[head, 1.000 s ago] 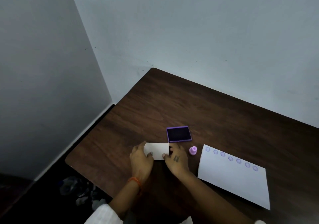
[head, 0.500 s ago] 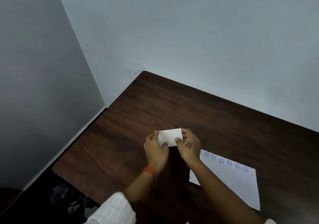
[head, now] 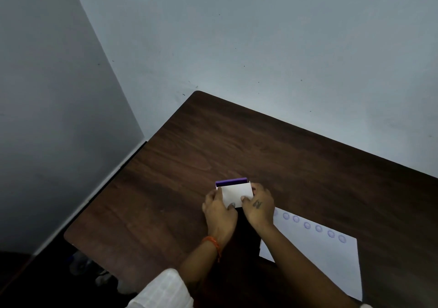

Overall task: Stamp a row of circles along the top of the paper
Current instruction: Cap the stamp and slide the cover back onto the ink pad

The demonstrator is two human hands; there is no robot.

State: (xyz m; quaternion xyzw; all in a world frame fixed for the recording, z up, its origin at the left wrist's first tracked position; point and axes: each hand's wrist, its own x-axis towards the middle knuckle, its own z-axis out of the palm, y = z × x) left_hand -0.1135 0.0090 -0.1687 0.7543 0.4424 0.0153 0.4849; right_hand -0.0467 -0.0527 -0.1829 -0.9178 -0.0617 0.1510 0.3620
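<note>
A white sheet of paper [head: 317, 258] lies on the dark wooden table [head: 213, 141] at the right, with a row of several purple circles [head: 312, 228] along its top edge. The purple ink pad [head: 231, 182] sits left of the paper, mostly covered by a white lid [head: 237, 192]. My left hand [head: 219, 213] grips the lid's left side and my right hand [head: 258, 207] grips its right side, holding it over the pad. Only the pad's far purple edge shows. The small pink stamp is hidden.
The table stands in a corner between two pale walls [head: 260, 47]. Its left edge drops to a dark floor with dim objects [head: 90, 269]. A white sleeve [head: 163, 288] shows at the bottom.
Both hands carried the white lid from the table beside the pad up and over the ink pad, which now sits mostly covered. The stamp went out of sight behind my right hand.
</note>
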